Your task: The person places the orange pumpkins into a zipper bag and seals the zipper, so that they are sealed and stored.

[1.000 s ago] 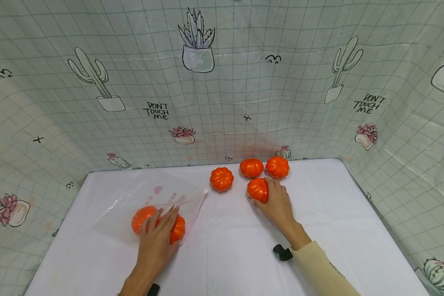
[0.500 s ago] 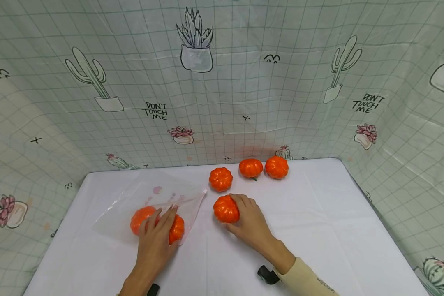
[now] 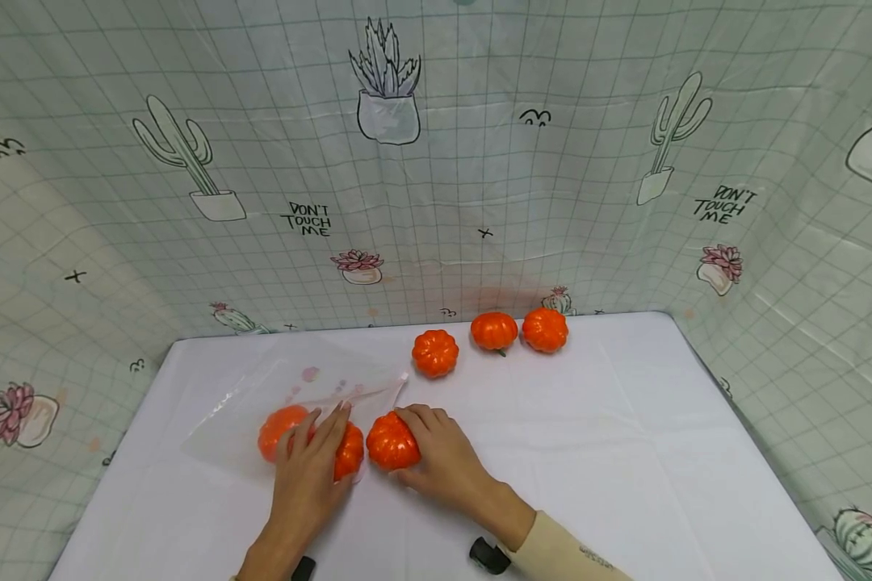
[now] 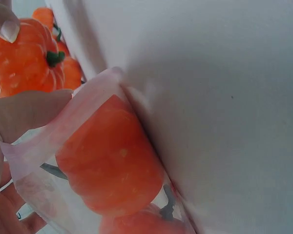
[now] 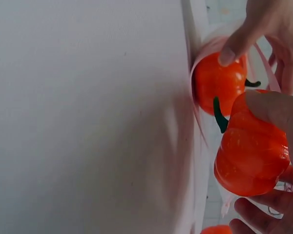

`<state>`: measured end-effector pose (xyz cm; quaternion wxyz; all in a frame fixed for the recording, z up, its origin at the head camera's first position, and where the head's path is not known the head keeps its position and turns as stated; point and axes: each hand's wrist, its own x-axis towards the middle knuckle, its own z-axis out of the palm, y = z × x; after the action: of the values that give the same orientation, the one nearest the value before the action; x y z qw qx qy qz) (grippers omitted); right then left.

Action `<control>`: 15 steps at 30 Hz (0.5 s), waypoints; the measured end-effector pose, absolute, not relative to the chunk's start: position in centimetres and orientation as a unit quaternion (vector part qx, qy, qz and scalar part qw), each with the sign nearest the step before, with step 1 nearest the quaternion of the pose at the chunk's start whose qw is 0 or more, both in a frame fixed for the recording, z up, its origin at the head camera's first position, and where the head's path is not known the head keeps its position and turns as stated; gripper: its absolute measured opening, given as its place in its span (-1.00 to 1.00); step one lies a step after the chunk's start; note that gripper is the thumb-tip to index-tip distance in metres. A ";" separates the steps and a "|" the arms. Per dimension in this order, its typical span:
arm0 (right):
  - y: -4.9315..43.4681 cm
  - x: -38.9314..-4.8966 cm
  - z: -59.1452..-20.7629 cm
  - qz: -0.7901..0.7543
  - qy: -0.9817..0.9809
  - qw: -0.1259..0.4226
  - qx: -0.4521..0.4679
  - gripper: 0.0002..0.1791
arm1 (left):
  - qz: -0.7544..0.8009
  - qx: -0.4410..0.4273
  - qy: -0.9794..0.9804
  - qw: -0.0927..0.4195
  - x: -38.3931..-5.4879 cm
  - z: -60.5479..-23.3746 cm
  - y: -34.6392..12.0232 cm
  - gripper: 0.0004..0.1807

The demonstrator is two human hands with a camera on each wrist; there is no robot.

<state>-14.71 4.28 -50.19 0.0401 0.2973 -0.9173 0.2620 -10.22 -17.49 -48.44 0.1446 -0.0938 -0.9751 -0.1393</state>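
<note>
A clear plastic bag (image 3: pixel 240 407) with a pinkish edge lies at the table's left, with orange pumpkins (image 3: pixel 279 432) inside it. My left hand (image 3: pixel 305 476) grips the bag around the pumpkin (image 5: pixel 217 83) at its mouth, thumb on the near side and fingers on the far side. My right hand (image 3: pixel 446 464) holds another glossy pumpkin (image 3: pixel 391 442) by its side, just right of the bag's mouth. A green stem (image 5: pixel 219 115) sticks out of this held pumpkin in the right wrist view. The left hand hides part of the bag's contents.
Three loose pumpkins stand at the back: one nearer the middle (image 3: pixel 435 353), then one (image 3: pixel 494 331) beside a further one (image 3: pixel 545 330). A patterned curtain (image 3: pixel 443 202) rises behind and beside the white table (image 3: pixel 625 452). A black device (image 3: pixel 490 555) sits at the right wrist.
My right hand has carried its pumpkin from beside the back pumpkins leftward and nearer, up to the bag's mouth. The left hand and bag have stayed in place.
</note>
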 end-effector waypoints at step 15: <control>2.0 -15.1 -49.8 0.228 -0.914 0.032 0.335 -0.10 | -0.136 -0.126 -0.965 0.186 -10.2 -48.8 -17.8 0.11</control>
<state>-15.14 2.00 -49.85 0.0323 0.3349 -0.9137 0.2279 -10.18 -17.78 -48.80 0.1861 -0.1261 -0.9648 -0.1362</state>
